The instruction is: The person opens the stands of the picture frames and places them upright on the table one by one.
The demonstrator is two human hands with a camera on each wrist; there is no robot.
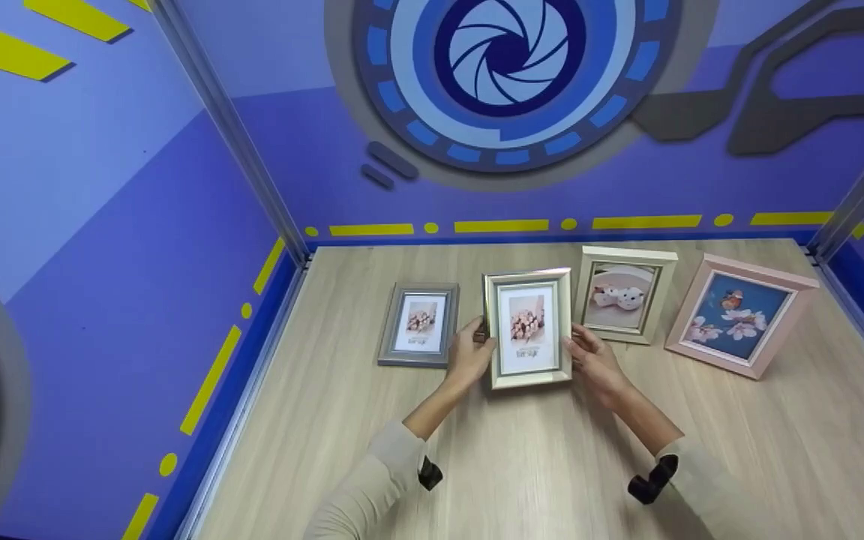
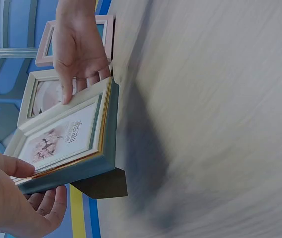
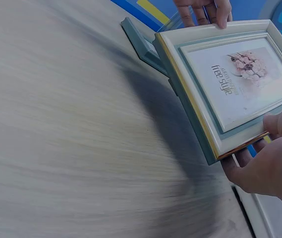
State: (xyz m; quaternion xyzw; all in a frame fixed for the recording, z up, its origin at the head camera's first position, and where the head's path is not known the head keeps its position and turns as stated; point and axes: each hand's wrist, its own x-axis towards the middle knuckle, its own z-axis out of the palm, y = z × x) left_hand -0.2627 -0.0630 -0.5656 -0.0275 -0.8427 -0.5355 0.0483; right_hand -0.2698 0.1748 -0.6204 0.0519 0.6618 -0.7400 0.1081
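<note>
A cream and gold picture frame (image 1: 528,330) with a flower-bouquet print is held up between both hands, above the table. My left hand (image 1: 469,354) grips its left edge, thumb on the front and fingers behind. On the opposite edge my right hand (image 1: 598,366) grips it the same way. In the left wrist view the fold-out stand (image 2: 101,184) shows behind the picture frame (image 2: 56,139). The right wrist view shows the picture frame (image 3: 240,74) tilted, its lower edge off the surface and a shadow beneath.
On the wooden table (image 1: 522,465), a grey picture frame (image 1: 418,324) is at the left. A cream picture frame (image 1: 625,296) with a white-shoes picture and a pink picture frame (image 1: 741,316) with blossoms stand at the right. Purple-blue panels (image 1: 289,157) wall the table's back and sides.
</note>
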